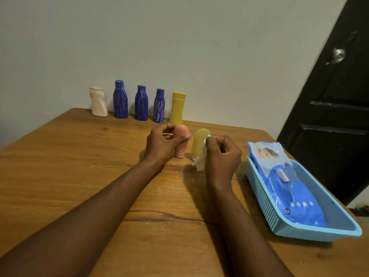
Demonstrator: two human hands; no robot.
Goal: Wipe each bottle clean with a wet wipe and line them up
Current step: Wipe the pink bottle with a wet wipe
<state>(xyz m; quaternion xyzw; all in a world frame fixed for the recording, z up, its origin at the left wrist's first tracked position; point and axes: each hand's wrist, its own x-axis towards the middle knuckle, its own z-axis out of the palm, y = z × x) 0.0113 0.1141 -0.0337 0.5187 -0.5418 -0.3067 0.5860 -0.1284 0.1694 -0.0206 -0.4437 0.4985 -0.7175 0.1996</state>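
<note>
Wooden counter (79, 156) lies open on the near side of the pink bottle (180, 136), and the blue basket (299, 232) sits well to its right. Beyond it, the row of five bottles (141, 102) lines the far edge. The pink bottle stands upright, long axis vertical, gripped by your left hand (159, 144). Just right of it stands a yellow tube (198, 140). Your right hand (221, 154) pinches the wet wipe (201, 158) in front of that tube, so the wipe likely needs only a short move leftward.
</note>
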